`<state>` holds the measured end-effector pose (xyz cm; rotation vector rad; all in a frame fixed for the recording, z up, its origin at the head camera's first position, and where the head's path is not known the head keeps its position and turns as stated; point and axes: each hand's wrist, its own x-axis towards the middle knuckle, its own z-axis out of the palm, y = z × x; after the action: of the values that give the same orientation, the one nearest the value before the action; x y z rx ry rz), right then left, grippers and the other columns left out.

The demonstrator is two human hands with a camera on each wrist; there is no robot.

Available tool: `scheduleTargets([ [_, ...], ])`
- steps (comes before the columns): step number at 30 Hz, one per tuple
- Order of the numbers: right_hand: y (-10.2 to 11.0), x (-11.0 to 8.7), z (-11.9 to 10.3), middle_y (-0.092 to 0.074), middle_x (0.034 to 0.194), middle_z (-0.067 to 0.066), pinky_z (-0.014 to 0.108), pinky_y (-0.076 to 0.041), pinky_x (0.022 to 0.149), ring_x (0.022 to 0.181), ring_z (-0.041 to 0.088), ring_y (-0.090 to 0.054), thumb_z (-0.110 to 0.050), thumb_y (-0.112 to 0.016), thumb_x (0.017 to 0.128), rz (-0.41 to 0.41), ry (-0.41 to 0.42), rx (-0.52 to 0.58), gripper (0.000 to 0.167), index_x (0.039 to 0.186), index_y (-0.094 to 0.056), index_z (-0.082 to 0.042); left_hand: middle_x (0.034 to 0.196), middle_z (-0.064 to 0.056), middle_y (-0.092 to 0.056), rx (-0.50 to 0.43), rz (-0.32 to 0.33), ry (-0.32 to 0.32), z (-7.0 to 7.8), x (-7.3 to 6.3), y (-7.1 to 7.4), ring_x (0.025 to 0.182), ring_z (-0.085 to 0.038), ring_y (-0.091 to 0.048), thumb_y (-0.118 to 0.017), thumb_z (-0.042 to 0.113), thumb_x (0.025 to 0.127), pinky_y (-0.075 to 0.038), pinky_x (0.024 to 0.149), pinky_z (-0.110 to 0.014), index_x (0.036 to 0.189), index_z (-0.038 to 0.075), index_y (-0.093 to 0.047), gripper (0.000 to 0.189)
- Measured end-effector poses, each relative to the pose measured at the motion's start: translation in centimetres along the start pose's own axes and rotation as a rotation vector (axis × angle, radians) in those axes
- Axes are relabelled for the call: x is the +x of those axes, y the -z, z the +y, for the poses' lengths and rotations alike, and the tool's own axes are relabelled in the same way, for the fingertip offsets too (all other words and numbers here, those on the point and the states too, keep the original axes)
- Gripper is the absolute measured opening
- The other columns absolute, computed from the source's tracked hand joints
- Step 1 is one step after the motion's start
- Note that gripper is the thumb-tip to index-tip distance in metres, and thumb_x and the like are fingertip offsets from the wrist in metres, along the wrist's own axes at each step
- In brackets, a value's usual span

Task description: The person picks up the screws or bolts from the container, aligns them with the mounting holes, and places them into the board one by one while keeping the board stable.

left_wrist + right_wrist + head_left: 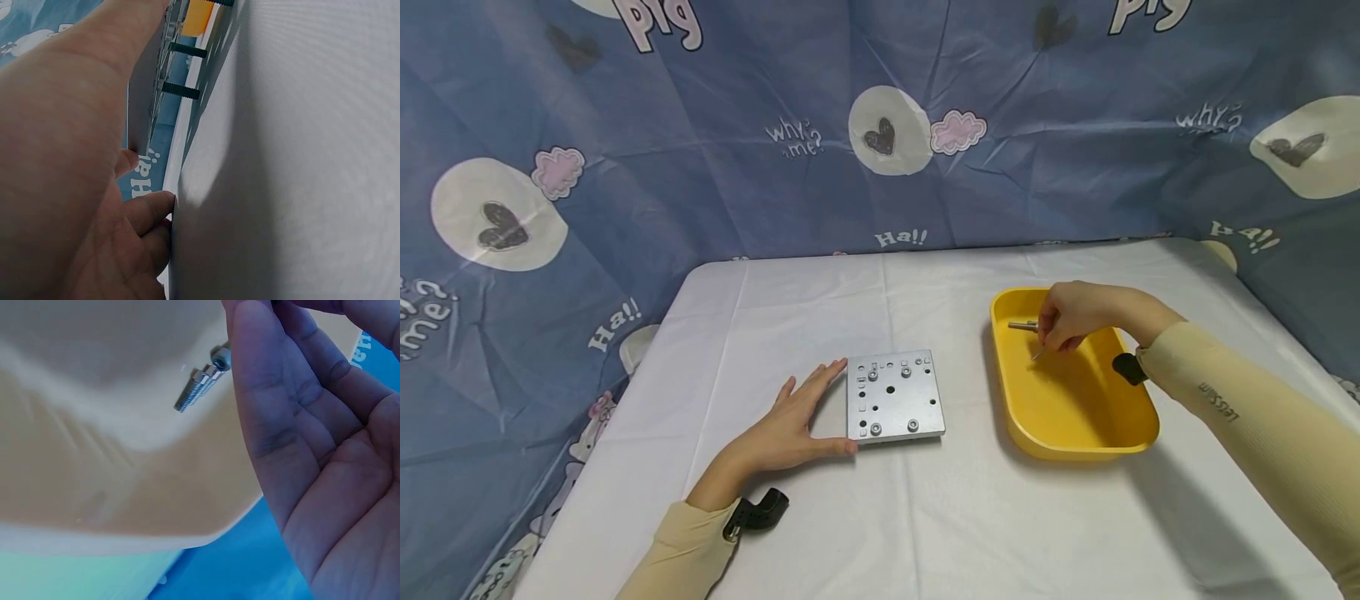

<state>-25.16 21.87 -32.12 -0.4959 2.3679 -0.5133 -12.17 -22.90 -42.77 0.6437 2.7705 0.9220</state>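
A square silver metal plate (pixel 898 407) with several holes and socket-head screws lies in front of me. Dark threaded screw shanks (pixel 181 91) stick out below it in the left wrist view. My left hand (pixel 790 429) spans the plate's left side with extended fingers, fingertips at the far corner and thumb at the near corner. Inside the yellow bin (pixel 1067 417), my right hand (pixel 1071 317) pinches a small thin metal piece (pixel 1038 353), mostly hidden by the fingers. Several silver socket-head screws (pixel 201 381) lie on the bin floor beside that hand.
A white cloth (pixel 760 333) covers the table, and the bin stands to the right of the plate. Behind the table hangs a blue printed curtain (pixel 820 200). Both wrists wear a black camera mount (pixel 760 510).
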Motion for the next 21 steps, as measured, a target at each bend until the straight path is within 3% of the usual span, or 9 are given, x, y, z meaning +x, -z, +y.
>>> scheduleTargets([
  [21, 1.4, -0.7, -1.9, -0.077, 0.083, 0.003, 0.028, -0.065, 0.078, 0.077, 0.012, -0.07, -0.008, -0.074, 0.096, 0.052, 0.044, -0.011, 0.012, 0.101, -0.079, 0.002, 0.18, -0.007, -0.027, 0.01, -0.001, 0.01, 0.1, 0.1, 0.1, 0.167, -0.041, -0.019, -0.091, 0.054, 0.081, -0.001, 0.133, -0.07, 0.174, 0.024, -0.019, 0.121],
])
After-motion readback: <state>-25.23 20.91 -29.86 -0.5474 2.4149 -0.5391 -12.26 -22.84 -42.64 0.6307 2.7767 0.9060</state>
